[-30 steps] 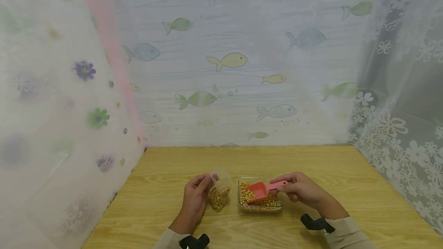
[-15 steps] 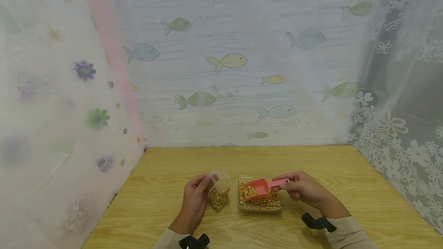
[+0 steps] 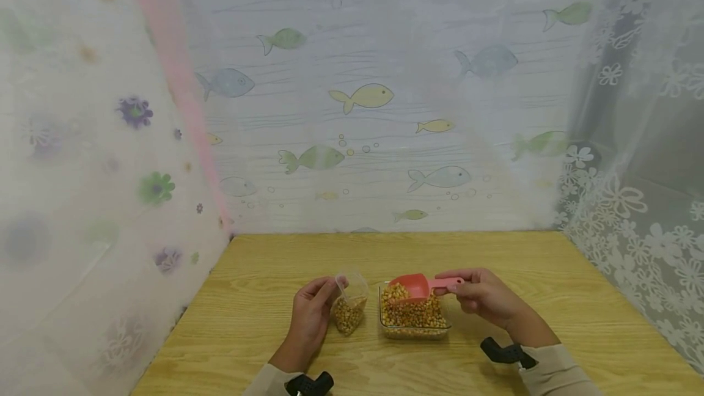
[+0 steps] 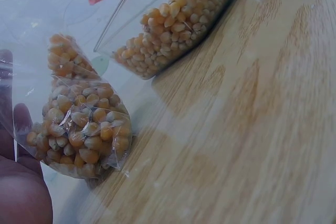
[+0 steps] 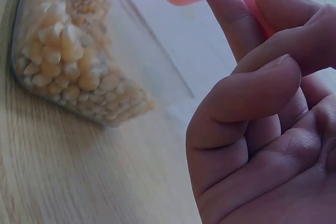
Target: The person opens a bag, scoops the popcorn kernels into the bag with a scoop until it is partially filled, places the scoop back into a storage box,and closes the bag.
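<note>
Our left hand [image 3: 312,309] is pinching the upper edge of a clear bag [image 3: 354,287] partly filled with corn [image 3: 349,319], just left of the glass dish [image 3: 415,326]. Our right hand [image 3: 486,296] is gripping the pink scoop [image 3: 419,286] by its handle, over the dish. Kernels [image 3: 396,291] are crowding the scoop's front lip, so a tilt could be spilling them; a sagging bag opening could be sending some onto the table [image 3: 275,258].
</note>
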A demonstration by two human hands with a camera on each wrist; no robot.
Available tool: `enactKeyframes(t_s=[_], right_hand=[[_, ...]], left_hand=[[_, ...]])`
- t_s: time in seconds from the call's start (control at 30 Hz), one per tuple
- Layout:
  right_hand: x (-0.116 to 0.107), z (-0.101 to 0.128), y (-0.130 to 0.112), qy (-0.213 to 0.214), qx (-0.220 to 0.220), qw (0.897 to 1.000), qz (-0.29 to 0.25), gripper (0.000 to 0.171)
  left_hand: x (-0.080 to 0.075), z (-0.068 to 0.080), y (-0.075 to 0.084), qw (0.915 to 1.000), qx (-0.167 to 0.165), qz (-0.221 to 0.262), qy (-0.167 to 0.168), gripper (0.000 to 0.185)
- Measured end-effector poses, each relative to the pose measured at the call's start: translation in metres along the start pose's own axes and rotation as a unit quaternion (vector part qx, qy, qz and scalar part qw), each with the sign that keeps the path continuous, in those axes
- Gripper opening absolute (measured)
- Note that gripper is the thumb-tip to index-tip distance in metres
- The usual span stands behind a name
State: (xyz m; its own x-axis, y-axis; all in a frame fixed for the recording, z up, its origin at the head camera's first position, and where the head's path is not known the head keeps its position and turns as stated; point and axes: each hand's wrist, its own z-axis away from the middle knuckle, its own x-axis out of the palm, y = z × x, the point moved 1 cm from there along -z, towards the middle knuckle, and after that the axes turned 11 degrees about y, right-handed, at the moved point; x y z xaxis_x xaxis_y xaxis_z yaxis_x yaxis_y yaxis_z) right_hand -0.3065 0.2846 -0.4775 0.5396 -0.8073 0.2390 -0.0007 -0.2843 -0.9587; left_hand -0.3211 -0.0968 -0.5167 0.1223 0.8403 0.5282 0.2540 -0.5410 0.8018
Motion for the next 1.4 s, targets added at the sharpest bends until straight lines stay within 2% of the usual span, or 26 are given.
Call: enactKeyframes(t_s=[0.17,0.5,0.77,0.87,1.17,1.4], right_hand=[[0.005,0.0,-0.007,0.011,-0.007,1.0,0.006,0.041],[0.021,-0.015,-0.025,0.029,-0.05,0.998,0.026,0.039],[0.037,-0.032,-0.03,0.016,-0.057,0.998,0.026,0.039],[0.043,-0.038,-0.031,0.025,-0.05,0.998,0.037,0.037],[0.062,-0.051,-0.039,0.081,-0.017,0.989,0.123,0.041],[0.073,-0.055,-0.048,0.083,-0.014,0.979,0.186,0.041]], left_hand=[[0.001,0.0,0.0,1.0,0.007,0.0,-0.005,0.027],[-0.001,-0.001,-0.001,0.9999,0.01,-0.001,-0.003,0.025],[-0.001,-0.001,-0.001,1.0,0.007,-0.004,0.0,0.023],[-0.001,-0.002,-0.001,1.0,0.007,-0.004,0.0,0.022],[-0.001,-0.002,-0.001,1.0,-0.003,-0.004,0.006,0.023],[0.001,-0.001,-0.002,0.9999,-0.004,-0.001,0.013,0.027]])
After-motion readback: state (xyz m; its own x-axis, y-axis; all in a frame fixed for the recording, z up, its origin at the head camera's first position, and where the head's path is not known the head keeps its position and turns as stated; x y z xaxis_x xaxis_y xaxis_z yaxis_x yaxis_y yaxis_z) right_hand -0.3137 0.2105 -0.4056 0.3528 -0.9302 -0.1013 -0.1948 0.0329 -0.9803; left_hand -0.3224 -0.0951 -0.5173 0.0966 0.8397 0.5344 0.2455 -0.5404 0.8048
